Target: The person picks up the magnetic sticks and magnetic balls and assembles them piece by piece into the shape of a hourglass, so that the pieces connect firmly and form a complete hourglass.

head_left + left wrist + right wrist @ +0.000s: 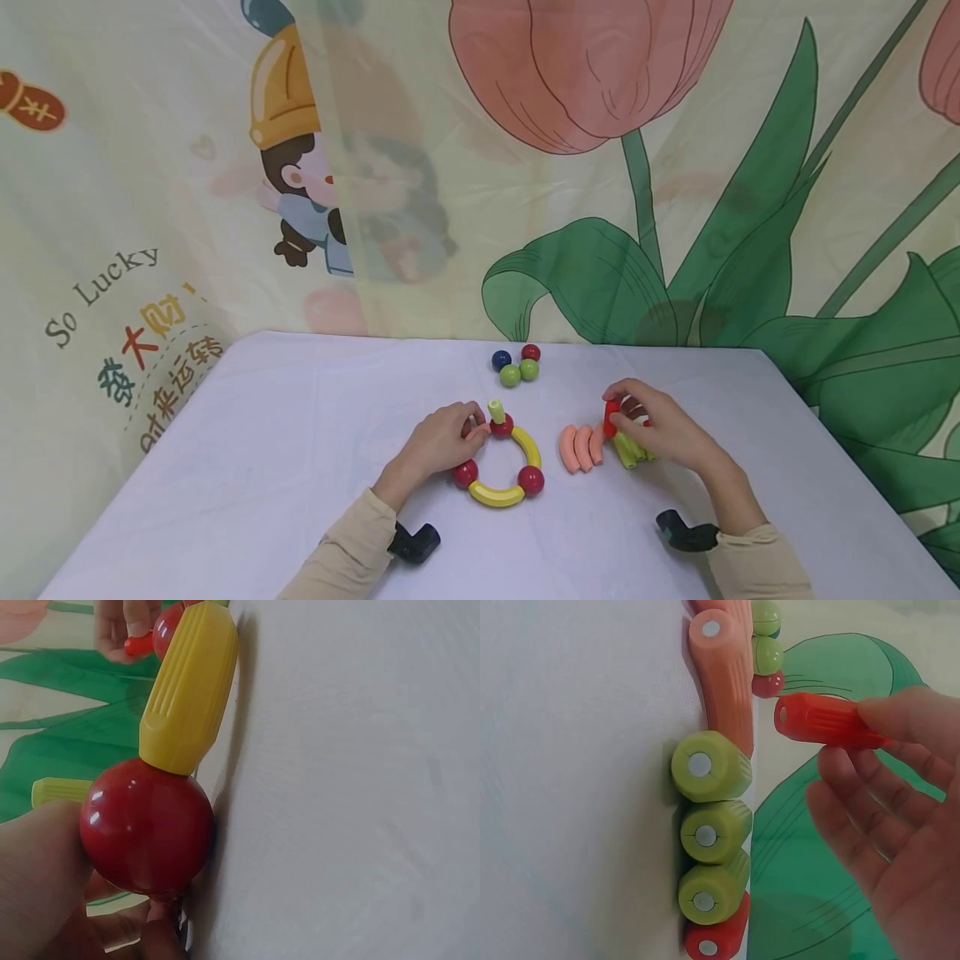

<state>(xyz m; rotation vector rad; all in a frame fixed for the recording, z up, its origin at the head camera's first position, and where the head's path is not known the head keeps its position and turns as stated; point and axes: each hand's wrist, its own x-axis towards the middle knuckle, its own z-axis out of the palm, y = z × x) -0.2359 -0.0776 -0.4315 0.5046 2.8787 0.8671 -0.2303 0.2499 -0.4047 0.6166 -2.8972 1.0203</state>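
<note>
A ring of magnetic building pieces lies on the table, with red balls (531,481) joined by curved yellow sticks (497,496). My left hand (442,437) pinches a curved pink stick (478,430) on the ring's left side, mostly hidden by the fingers. A short green stick (496,410) stands on the ring's far red ball (502,426). Between thumb and fingertips, my right hand (660,421) holds a red stick (829,720) raised off the table. Beneath it lie green sticks (711,766) side by side, with another red stick (716,937) at their end.
Curved pink sticks (582,448) lie in a row left of the green ones. Farther back sit a blue ball (501,360), a red ball (531,352) and two green balls (510,376). A printed cloth (570,183) hangs behind the white table (300,400).
</note>
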